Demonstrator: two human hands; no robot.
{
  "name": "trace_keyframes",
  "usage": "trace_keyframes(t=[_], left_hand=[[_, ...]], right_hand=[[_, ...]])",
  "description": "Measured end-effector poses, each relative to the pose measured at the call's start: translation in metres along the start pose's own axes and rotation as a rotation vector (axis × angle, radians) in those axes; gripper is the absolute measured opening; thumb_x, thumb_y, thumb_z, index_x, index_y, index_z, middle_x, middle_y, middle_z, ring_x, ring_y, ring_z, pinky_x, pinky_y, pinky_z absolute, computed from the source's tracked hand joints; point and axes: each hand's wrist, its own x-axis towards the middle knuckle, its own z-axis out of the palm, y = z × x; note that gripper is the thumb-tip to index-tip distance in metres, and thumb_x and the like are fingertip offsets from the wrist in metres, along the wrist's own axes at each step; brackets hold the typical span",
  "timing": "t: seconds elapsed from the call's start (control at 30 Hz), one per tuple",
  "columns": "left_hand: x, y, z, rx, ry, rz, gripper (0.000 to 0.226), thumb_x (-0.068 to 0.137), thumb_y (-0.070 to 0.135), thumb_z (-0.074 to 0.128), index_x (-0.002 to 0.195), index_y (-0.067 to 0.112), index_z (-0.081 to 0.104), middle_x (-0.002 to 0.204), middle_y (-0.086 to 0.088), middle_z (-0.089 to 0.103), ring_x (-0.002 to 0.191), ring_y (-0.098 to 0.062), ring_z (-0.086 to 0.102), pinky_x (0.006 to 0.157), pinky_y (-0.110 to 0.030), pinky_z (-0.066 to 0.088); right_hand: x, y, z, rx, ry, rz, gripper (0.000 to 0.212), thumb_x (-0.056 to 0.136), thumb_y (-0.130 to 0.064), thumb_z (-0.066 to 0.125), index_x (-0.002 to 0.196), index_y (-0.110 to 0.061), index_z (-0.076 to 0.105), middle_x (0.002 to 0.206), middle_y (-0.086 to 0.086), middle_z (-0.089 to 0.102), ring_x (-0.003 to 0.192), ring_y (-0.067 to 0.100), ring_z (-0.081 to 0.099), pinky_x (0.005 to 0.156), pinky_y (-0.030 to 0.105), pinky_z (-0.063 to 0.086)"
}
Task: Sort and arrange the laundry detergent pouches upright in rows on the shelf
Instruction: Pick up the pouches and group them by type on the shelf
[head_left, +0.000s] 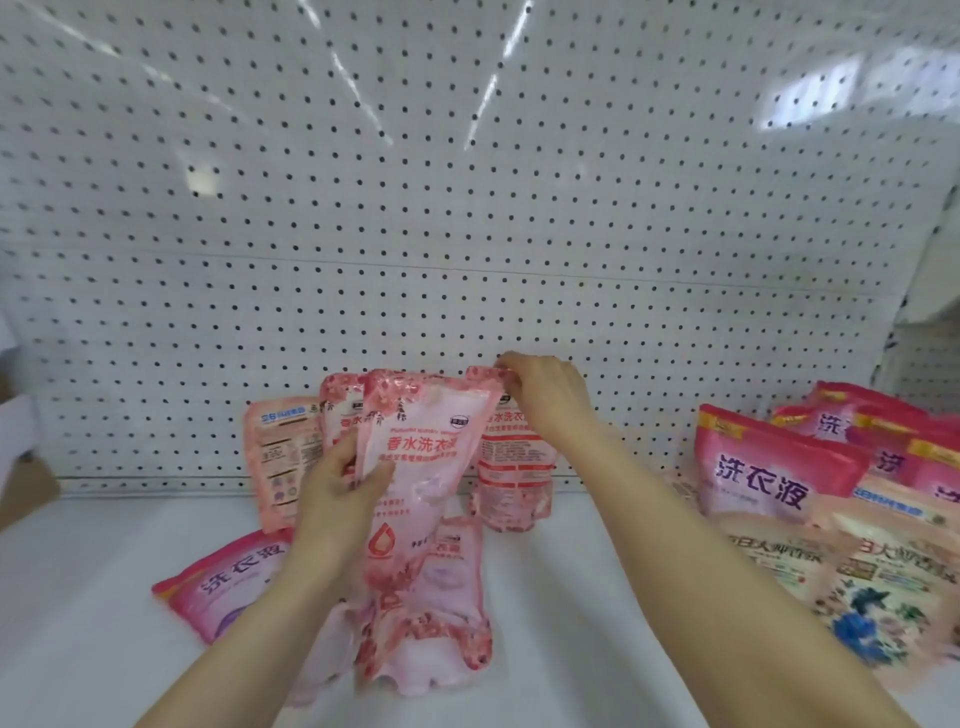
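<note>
The left hand (337, 493) has its fingers and thumb curled around the side of a pale pink plastic detergent pouch with flower print (426, 467) and holds it upright in front of the white perforated back wall (467, 208). The right hand (545, 395) pinches the top edge of a second pale pink pouch (511, 467), which stands against this wall. A pink pouch showing its label side (278, 457) also leans on the wall. A darker pink pouch (228, 587) lies flat, further from the wall.

White shelf (571, 597), pink pouches (511, 467) upright against its pegboard back (467, 208), one flat pouch (218, 587) left, a pile (831, 519) right.
</note>
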Motion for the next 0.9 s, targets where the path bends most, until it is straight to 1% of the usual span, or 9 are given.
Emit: trace_keyframes(t=[0.07,0.13,0.23,0.37,0.53,0.63,0.73,0.8,0.9], left_hand=[[0.003,0.001,-0.003,0.01,-0.007,0.022,0.037,0.091,0.002,0.057,0.099,0.037,0.066,0.101,0.006,0.074,0.097,-0.02,0.07,0.086,-0.049,0.055],[0.008,0.001,-0.002,0.043,-0.033,0.049,0.036,0.092,0.002,0.057,0.103,0.036,0.065,0.101,0.008,0.074,0.098,-0.018,0.07,0.085,-0.045,0.056],[0.014,-0.003,0.007,0.077,-0.067,0.089,0.035,0.092,0.004,0.058,0.105,0.036,0.064,0.103,0.007,0.073,0.097,-0.018,0.07,0.085,-0.046,0.056],[0.025,-0.008,0.018,0.187,-0.09,0.132,0.033,0.09,0.007,0.061,0.107,0.035,0.06,0.109,0.007,0.068,0.102,-0.017,0.065,0.089,-0.048,0.055],[0.027,-0.011,0.004,0.537,-0.101,0.174,0.072,0.083,0.014,0.072,0.144,0.022,0.033,0.115,0.009,0.052,0.103,-0.01,0.057,0.084,-0.027,0.05],[0.005,-0.028,-0.01,0.707,-0.246,0.162,0.063,0.084,0.032,0.07,0.138,0.023,0.038,0.107,0.017,0.054,0.099,-0.006,0.058,0.085,-0.029,0.052],[-0.011,-0.044,-0.024,1.039,-0.535,0.228,0.041,0.09,0.048,0.056,0.126,0.029,0.056,0.118,0.011,0.065,0.106,-0.009,0.061,0.093,-0.034,0.049],[-0.016,-0.043,-0.026,1.232,-0.605,0.286,0.037,0.094,0.05,0.047,0.109,0.023,0.067,0.108,0.005,0.071,0.098,-0.013,0.063,0.086,-0.031,0.05],[-0.023,-0.04,-0.031,1.289,-0.638,0.274,0.043,0.095,0.054,0.04,0.103,0.022,0.067,0.102,0.002,0.072,0.093,-0.017,0.064,0.083,-0.032,0.05]], right_hand=[[0.002,-0.007,-0.007,0.105,0.113,-0.036,0.026,0.1,-0.024,0.051,0.123,-0.024,0.064,0.101,0.005,0.072,0.098,0.028,0.065,0.081,0.04,0.053],[-0.009,-0.019,-0.026,0.369,0.154,-0.088,0.029,0.103,-0.033,0.046,0.119,-0.023,0.068,0.107,-0.003,0.072,0.105,0.015,0.062,0.087,0.031,0.05],[-0.034,-0.035,-0.054,0.724,-0.142,-0.105,0.029,0.098,-0.047,0.05,0.098,-0.03,0.074,0.098,-0.017,0.074,0.093,-0.006,0.065,0.08,0.01,0.047],[-0.029,-0.025,-0.039,0.529,-0.054,-0.088,0.009,0.09,-0.027,0.069,0.088,-0.022,0.077,0.082,-0.01,0.074,0.081,0.009,0.069,0.082,0.038,0.056],[-0.014,-0.032,-0.013,0.444,0.062,0.016,0.012,0.093,-0.02,0.064,0.093,-0.017,0.075,0.086,-0.002,0.075,0.082,0.016,0.068,0.083,0.037,0.054],[-0.007,-0.035,0.003,0.357,0.147,0.04,0.014,0.095,-0.019,0.061,0.093,-0.017,0.075,0.082,0.0,0.074,0.077,0.021,0.066,0.075,0.036,0.053],[-0.006,-0.043,0.017,0.312,0.17,0.007,0.016,0.094,-0.014,0.058,0.091,-0.014,0.074,0.078,0.002,0.07,0.074,0.025,0.064,0.065,0.032,0.048],[-0.01,-0.048,0.024,0.248,0.204,-0.077,0.015,0.092,-0.011,0.061,0.101,-0.014,0.072,0.09,0.006,0.072,0.088,0.029,0.064,0.075,0.036,0.049],[-0.029,-0.05,0.027,0.134,0.386,-0.154,0.042,0.084,-0.005,0.066,0.125,-0.014,0.063,0.119,0.013,0.063,0.113,0.033,0.053,0.096,0.043,0.041]])
